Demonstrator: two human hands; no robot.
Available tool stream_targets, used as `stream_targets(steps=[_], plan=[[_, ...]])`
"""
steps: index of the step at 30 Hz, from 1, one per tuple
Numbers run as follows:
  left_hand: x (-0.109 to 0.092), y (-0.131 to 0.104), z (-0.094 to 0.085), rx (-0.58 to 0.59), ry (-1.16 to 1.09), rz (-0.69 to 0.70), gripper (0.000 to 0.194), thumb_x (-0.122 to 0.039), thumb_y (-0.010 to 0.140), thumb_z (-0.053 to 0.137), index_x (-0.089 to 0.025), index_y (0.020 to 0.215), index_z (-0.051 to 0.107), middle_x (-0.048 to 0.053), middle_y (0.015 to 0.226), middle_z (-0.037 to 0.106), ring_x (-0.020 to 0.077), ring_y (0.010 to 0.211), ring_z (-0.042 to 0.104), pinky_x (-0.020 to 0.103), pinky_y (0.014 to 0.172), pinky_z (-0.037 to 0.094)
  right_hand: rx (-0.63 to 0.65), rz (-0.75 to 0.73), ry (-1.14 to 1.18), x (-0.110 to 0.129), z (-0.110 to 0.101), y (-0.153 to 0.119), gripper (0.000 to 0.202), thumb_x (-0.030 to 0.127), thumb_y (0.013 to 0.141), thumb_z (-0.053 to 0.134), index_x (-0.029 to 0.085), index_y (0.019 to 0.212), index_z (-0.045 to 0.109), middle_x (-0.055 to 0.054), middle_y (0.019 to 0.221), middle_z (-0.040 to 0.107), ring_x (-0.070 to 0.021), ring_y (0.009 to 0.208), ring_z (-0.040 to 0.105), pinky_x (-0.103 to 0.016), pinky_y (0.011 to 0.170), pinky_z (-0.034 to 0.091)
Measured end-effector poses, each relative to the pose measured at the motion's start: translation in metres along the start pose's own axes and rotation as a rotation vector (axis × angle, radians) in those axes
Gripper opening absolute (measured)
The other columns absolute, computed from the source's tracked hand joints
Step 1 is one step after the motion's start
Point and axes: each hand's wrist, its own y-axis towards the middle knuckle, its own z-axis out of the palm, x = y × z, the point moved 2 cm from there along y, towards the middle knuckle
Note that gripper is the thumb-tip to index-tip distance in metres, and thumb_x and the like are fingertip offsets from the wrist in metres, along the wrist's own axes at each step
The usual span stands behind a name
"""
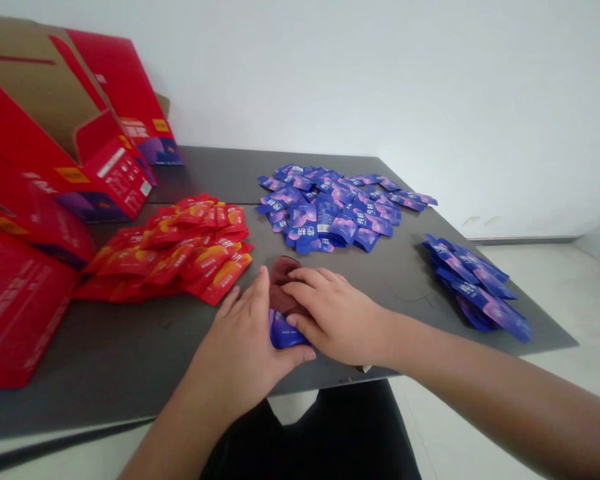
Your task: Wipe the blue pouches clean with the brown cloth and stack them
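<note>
maroon-and-blue sachet stack (285, 313) lies lengthwise pointing away from the person; both hands, left (247, 347) and right (337, 317), clasp it.

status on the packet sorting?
Looks done: a neat blue stack at the table's right edge. In hand: left hand and right hand press a small packet bundle. Left: loose red pile and blue pile.

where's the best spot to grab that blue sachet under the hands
Probably its near bottom edge. The blue sachet lies flat on the grey table, and only that lower end shows between the left hand and right hand. A dark maroon piece covers its far end, so pinch thumb over finger from the table's near side.
</note>
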Motion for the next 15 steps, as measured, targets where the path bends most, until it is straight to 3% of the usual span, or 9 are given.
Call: stream_targets(steps=[4,7,11,15], plan=[[0.003,-0.002,0.002,-0.022,-0.022,0.026,0.134,-0.058,0.076,0.087,-0.008,0.17,0.005,0.032,0.166,0.047,0.0447,0.152,0.051,0.062,0.124,0.044,0.015,-0.217,0.151,-0.007,0.001,0.007,0.026,0.013,0.093,0.067,0.013,0.119,0.07,-0.013,0.123,0.073,-0.0262,0.117,0.068,-0.044,0.109,0.053],[0.004,-0.004,0.002,-0.022,-0.035,0.058,0.132,-0.054,0.079,0.086,-0.011,0.17,0.001,0.029,0.163,0.052,0.0437,0.149,0.055,0.063,0.123,0.045,0.072,-0.347,0.248,-0.013,-0.002,0.01,0.025,0.014,0.089,0.074,0.016,0.114,0.071,-0.008,0.114,0.074,-0.0229,0.109,0.069,-0.038,0.104,0.054],[0.003,-0.003,0.001,0.013,-0.038,0.015,0.14,-0.058,0.073,0.091,-0.012,0.17,0.002,0.027,0.162,0.054,0.0451,0.149,0.055,0.064,0.124,0.044,0.098,-0.359,0.213,-0.022,-0.002,0.02,0.015,0.018,0.094,0.074,0.017,0.11,0.073,-0.007,0.111,0.074,-0.0228,0.107,0.068,-0.038,0.102,0.052],[0.0,-0.001,0.001,0.035,0.002,0.002,0.138,-0.062,0.072,0.091,-0.008,0.169,0.008,0.032,0.168,0.042,0.048,0.153,0.048,0.066,0.124,0.044,0.032,-0.257,0.123,-0.033,-0.001,0.032,0.018,0.01,0.093,0.07,0.014,0.109,0.075,-0.008,0.108,0.074,-0.0237,0.103,0.067,-0.04,0.098,0.052]])
